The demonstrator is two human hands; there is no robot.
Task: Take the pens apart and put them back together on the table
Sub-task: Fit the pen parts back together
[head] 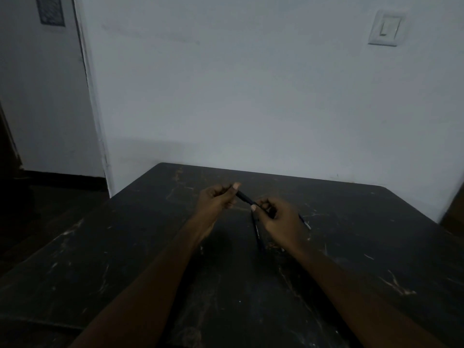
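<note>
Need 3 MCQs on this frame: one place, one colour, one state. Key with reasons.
1. Where on the wall is the light switch?
A. upper right
B. lower left
C. middle

2. What colour is the table top?
A. white
B. black
C. red

3. How is the dark pen piece held?
A. lies untouched
B. by one hand alone
C. pinched by both hands

Key:
1 A, it sits high on the right.
2 B, the scratched top is black.
3 C, the left hand and the right hand each pinch an end.
</note>
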